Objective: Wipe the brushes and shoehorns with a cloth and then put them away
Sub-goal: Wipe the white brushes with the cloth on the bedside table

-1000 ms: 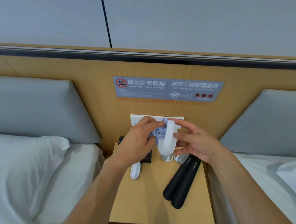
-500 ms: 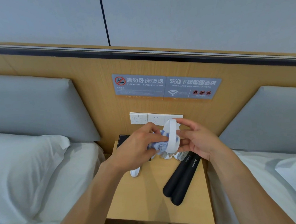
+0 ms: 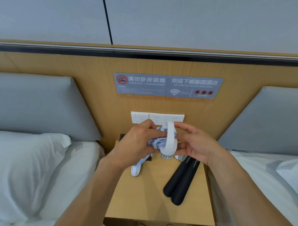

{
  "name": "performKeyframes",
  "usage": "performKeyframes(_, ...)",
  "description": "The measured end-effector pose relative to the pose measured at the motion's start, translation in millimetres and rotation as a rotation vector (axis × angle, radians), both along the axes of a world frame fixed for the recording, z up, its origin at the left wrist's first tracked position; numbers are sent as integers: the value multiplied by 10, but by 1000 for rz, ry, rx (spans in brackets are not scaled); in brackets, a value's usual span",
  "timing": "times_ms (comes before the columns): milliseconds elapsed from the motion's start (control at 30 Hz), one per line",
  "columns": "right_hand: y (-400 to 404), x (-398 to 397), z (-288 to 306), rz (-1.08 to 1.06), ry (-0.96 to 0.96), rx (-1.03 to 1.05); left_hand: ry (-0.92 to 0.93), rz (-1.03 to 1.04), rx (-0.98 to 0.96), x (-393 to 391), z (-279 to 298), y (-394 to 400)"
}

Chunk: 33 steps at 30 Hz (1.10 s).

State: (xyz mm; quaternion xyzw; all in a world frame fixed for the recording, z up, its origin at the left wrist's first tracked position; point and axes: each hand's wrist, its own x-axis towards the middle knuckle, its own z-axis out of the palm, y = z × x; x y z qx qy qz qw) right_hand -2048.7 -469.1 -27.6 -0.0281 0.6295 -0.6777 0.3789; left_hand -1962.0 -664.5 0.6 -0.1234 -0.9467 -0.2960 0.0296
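Your single head-worn camera looks forward and steeply down from above the wooden counter (image 3: pixel 150 197) wedged between two beds, facing the headboard wall and its sign (image 3: pixel 169 85). It sits close: your forearms rise from the bottom edge, and the wide lens bows the headboard line. No second view overlaps it.

Smooth white plastic brush (image 3: pixel 171 141); soft blue-and-white woven cloth (image 3: pixel 158 142); matt black plastic shoehorns (image 3: pixel 182 181) on a matt wood-grain counter (image 3: pixel 147 197).
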Motion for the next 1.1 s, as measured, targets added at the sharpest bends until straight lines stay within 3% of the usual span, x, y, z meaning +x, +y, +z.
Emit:
performKeyframes(400,88,-11,63,25,22,-2,-117,10,38,203,133,151)
performKeyframes(733,-168,28,24,-222,-8,-18,73,529,249,230,-110,536)
performKeyframes(967,-320,204,-9,-346,-30,-107,70,632,237,159,-159,456)
performKeyframes(1100,-266,231,65,-299,17,-124,101,545,274,98,-152,189)
